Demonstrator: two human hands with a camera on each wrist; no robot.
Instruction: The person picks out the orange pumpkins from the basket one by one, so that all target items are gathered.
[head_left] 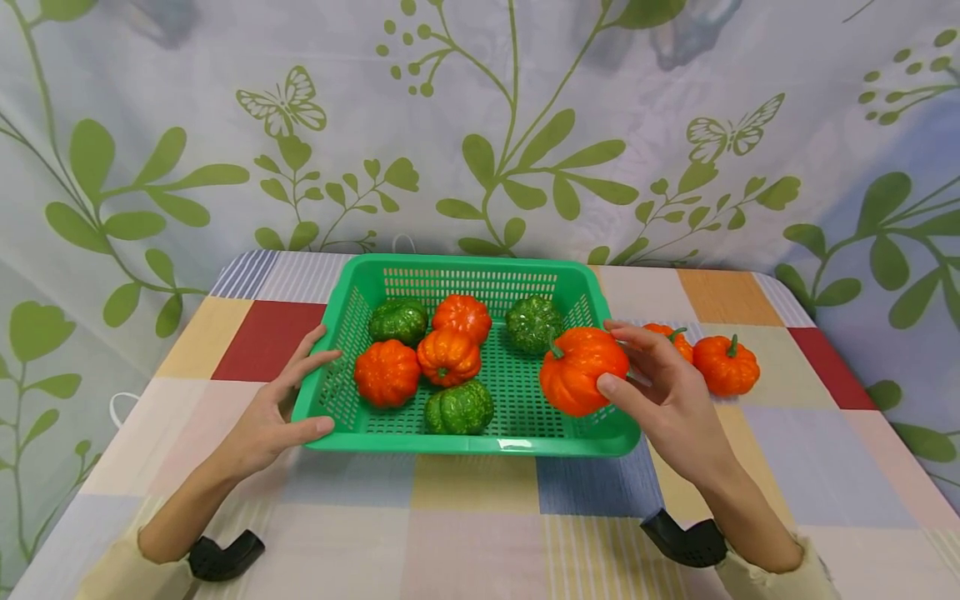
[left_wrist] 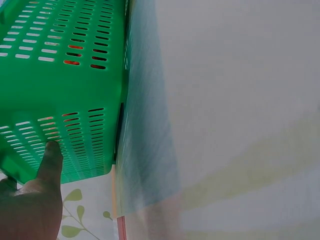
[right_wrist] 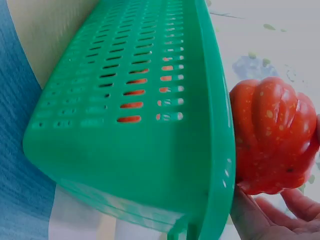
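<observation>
My right hand (head_left: 675,404) holds an orange toy pumpkin (head_left: 581,375) over the right end of a green plastic basket (head_left: 468,444). Its thumb is on the near side and its fingers are behind; in the right wrist view the pumpkin (right_wrist: 272,135) shows just past the rim. My left hand (head_left: 273,417) rests against the basket's left end with fingers spread, and one finger lies along the slotted wall (left_wrist: 80,145) in the left wrist view. Inside are orange pumpkins (head_left: 386,373) and several green pumpkins, one (head_left: 534,325) at the back right.
Two more orange pumpkins lie on the patchwork tablecloth right of the basket, one (head_left: 726,367) in plain sight and one (head_left: 671,337) partly behind my right hand. A leaf-patterned curtain (head_left: 450,125) hangs behind the table. Black devices (head_left: 225,557) sit at both wrists.
</observation>
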